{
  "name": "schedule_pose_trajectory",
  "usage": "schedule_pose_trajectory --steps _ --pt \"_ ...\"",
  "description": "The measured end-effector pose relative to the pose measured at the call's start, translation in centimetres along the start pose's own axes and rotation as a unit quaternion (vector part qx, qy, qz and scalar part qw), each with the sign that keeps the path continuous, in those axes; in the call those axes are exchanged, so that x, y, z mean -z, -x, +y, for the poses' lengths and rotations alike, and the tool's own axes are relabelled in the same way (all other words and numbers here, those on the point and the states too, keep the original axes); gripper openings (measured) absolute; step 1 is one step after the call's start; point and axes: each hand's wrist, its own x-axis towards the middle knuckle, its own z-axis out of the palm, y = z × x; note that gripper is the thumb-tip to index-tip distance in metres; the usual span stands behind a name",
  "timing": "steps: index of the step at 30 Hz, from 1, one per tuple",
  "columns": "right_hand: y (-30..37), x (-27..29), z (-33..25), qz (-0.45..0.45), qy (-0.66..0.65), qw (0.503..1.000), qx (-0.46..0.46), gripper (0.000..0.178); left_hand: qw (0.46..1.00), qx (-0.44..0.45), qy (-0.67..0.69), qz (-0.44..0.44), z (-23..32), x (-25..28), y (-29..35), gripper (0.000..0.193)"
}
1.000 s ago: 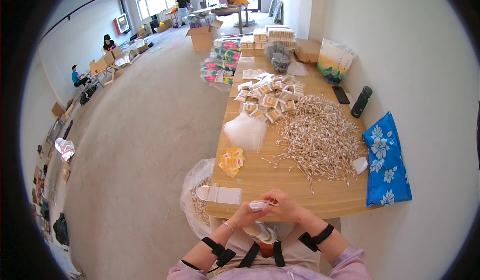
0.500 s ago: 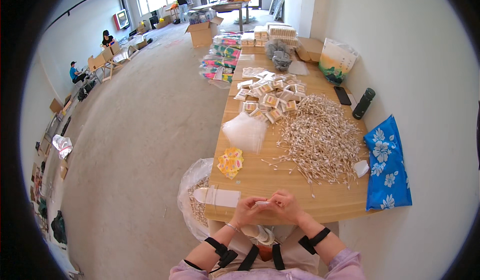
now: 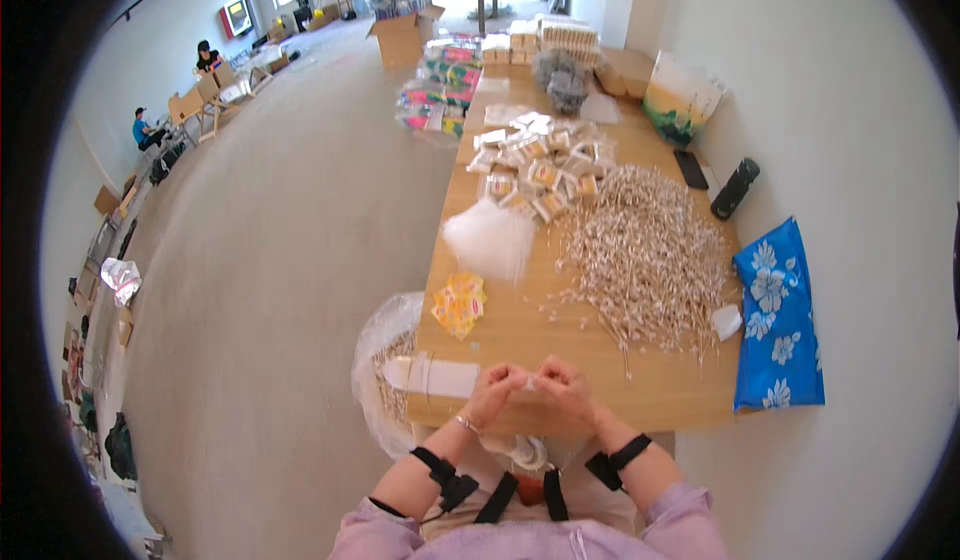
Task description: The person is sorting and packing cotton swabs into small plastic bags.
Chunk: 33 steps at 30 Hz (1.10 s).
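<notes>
My left hand (image 3: 497,390) and my right hand (image 3: 563,388) are close together above the table's near edge. Both have curled fingers that pinch a small whitish thing (image 3: 529,384) between them; blur and the fingers hide what it is. Beside my left hand lies a white flat strip (image 3: 448,378) with a band across it. Beyond it is a small heap of yellow printed cards (image 3: 459,306), then a stack of clear plastic bags (image 3: 489,238). A large pile of loose cotton swabs (image 3: 655,270) spreads ahead of my right hand. Filled small packets (image 3: 545,170) lie heaped farther back.
A blue flowered pouch (image 3: 780,315), a dark bottle (image 3: 736,189) and a phone (image 3: 691,170) line the right side by the wall. A clear sack of swabs (image 3: 385,400) stands left of the table (image 3: 640,400). Other people sit or stand far off.
The view has tilted slightly, so the table sits higher in the picture. My fingertips are still together, with the whitish thing showing less between them.
</notes>
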Motion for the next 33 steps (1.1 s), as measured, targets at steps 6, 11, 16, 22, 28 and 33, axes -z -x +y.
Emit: schedule_pose_trajectory --steps 6,11,16,22,28,33 --pt "0.0 0.4 -1.9 0.011 0.129 0.988 0.086 0.012 0.976 -0.103 -0.184 0.055 0.2 0.0 0.7 0.013" --pt "1.0 0.4 -2.4 0.025 0.115 0.989 0.09 0.027 0.931 -0.193 -0.304 0.067 1.2 -0.6 2.2 0.033" --pt "1.5 0.3 -3.2 -0.055 0.06 0.996 0.022 0.033 0.946 -0.191 -0.252 0.067 1.1 -0.7 2.8 0.034" --pt "1.3 0.7 -2.2 -0.022 0.077 0.996 0.025 0.033 0.94 -0.188 -0.276 0.069 1.6 -0.6 2.4 0.023" --pt "0.8 0.9 -2.1 -0.008 0.182 0.971 0.152 0.024 0.859 -0.322 -0.391 0.072 2.9 -1.1 2.0 0.019" --pt "0.9 0.4 -3.5 0.04 0.3 0.916 0.265 0.021 0.768 -0.393 -0.5 0.075 3.5 -1.1 2.4 0.012"
